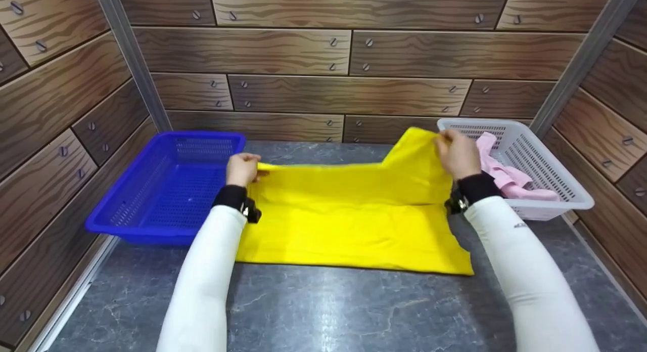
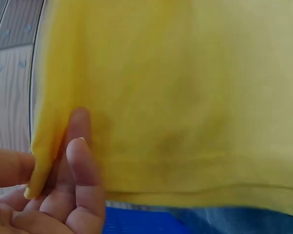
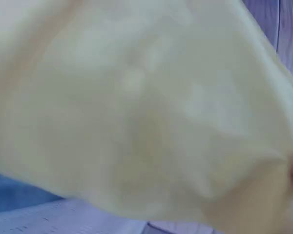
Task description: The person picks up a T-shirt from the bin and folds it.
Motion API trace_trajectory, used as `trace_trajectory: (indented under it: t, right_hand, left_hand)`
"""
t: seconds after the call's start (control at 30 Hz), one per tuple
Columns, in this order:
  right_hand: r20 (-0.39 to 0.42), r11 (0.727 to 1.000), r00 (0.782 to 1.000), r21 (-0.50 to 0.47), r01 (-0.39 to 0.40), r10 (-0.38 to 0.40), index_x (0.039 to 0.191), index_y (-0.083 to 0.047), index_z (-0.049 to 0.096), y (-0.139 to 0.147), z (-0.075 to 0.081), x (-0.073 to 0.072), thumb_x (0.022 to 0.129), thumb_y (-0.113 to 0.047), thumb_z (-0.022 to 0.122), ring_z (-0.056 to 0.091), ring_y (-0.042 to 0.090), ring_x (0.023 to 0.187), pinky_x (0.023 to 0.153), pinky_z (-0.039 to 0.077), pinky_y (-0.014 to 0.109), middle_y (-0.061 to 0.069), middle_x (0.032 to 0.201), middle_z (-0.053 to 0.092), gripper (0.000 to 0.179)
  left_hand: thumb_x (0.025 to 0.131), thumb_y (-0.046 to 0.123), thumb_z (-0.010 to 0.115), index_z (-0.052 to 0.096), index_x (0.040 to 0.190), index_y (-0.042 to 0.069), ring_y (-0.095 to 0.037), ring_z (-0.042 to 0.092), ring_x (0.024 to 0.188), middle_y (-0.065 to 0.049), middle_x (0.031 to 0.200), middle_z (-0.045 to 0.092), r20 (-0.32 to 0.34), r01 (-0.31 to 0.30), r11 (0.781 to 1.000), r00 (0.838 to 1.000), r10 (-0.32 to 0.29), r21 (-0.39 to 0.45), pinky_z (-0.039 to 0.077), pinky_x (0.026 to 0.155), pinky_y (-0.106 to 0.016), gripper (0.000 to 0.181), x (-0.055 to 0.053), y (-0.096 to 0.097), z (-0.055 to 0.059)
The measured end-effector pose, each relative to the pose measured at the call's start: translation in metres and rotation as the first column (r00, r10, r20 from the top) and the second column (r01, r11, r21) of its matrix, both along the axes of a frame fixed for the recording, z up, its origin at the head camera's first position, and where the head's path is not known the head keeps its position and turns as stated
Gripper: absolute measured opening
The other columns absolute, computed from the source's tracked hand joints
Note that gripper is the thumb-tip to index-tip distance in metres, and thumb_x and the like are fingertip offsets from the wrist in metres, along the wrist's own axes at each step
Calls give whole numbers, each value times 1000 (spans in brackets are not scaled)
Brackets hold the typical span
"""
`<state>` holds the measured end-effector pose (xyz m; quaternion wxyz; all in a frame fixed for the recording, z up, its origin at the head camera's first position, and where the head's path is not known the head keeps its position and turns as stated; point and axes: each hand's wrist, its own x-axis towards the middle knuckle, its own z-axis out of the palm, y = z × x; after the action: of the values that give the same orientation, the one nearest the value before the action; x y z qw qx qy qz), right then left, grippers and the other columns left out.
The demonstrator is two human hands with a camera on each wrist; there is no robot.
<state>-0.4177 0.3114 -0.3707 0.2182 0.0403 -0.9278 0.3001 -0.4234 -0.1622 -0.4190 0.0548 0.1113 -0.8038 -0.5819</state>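
Yellow shirt (image 1: 349, 228): being spread across grey marbled tabletop (image 1: 323, 306), ctr of head view; near edge resting at 6 o'clock, far edge being held up; flap at its 2 o'clock corner being held highest, in a peak.
L hand (image 1: 243, 169): shirt's 10 o'clock corner being pinched betw. thumb & fingers, gap narrow; hem being shown close up in L wrist view.
R hand (image 1: 461, 156): peaked flap being gripped by its edge, fingers narrow on fabric; only a fingertip being caught in R wrist view, approx. 4 o'clock, blurred.
White sleeves (image 1: 528, 276): being worn on both arms, w/ black wrist straps (image 1: 480, 188).
Blue basket (image 1: 146, 232): being kept at 9–10 o'clock, perforated, partly being hidden by L hand.
White basket (image 1: 548, 205): being kept at 2–3 o'clock, perforated, just beside R hand; pink cloth (image 1: 505, 179) being held inside, crumpled.
Plank-print walls (image 1: 288, 95): being seen at 9, 12 & 3 o'clock.
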Motion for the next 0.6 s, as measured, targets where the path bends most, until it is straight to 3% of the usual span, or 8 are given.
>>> trace_trajectory:
  t: [0.1,0.2,0.27,0.37,0.43,0.5,0.53,0.6]
  right_hand:
    - [-113,999,993,-52,16,-22,112,2,68,3,4,-1,102,-16,62,65,48,112,102,49,58,28,120,71,21]
    - [-128,999,991,-32,-40,36,108,3,68,8,-2,15,101,-13,64,66,48,107,99,49,59,29,114,72,18]
    - [-125,996,988,6,-87,87,106,3,69,13,-11,29,100,-12,65,67,46,100,94,51,59,28,108,72,16]
    - [-107,988,983,51,-144,149,104,1,71,19,-23,55,99,-11,67,67,37,90,86,53,47,24,100,74,14]
    - [-79,981,979,63,-183,188,102,0,73,22,-33,72,98,-10,68,66,28,83,80,53,36,19,95,75,12]
    - [-33,972,973,64,-227,230,99,-2,73,24,-44,88,97,-10,70,64,17,79,75,53,26,14,92,75,9]
    - [2,966,968,63,-252,252,97,-4,73,25,-50,95,97,-10,70,62,13,77,71,52,23,11,90,74,7]
    - [82,951,951,65,-304,298,93,-7,73,27,-63,107,95,-10,72,59,8,73,68,52,22,6,86,73,4]
  left_hand:
    - [105,6,46,64,131,-5,-3,67,57,-26,141,60,31,-14,995,999,11,99,52,52,-15,34,-7,-1,8]
    - [104,4,43,64,129,-4,-5,65,54,-26,136,62,83,-1,996,997,-7,94,52,50,-16,33,-4,-2,6]
    - [103,2,41,64,126,-4,-6,62,51,-25,125,64,117,25,999,993,-31,47,51,47,-18,33,2,-1,1]
    - [99,-2,42,67,118,-2,-10,59,51,-22,109,68,143,82,984,988,-60,-156,50,47,-21,31,15,1,-8]
    - [95,-3,47,70,108,0,-15,61,58,-21,101,70,129,109,936,989,-69,-335,51,52,-26,27,25,3,-16]
    - [91,-2,52,72,98,2,-24,66,69,-20,97,74,100,118,862,992,-78,-494,54,61,-32,21,36,5,-23]
    - [90,-1,54,72,93,2,-28,68,75,-19,96,75,84,117,826,993,-85,-551,56,66,-35,19,40,6,-27]
    - [88,1,55,71,87,2,-36,70,87,-19,94,75,73,125,777,992,-102,-617,58,77,-42,16,47,7,-35]
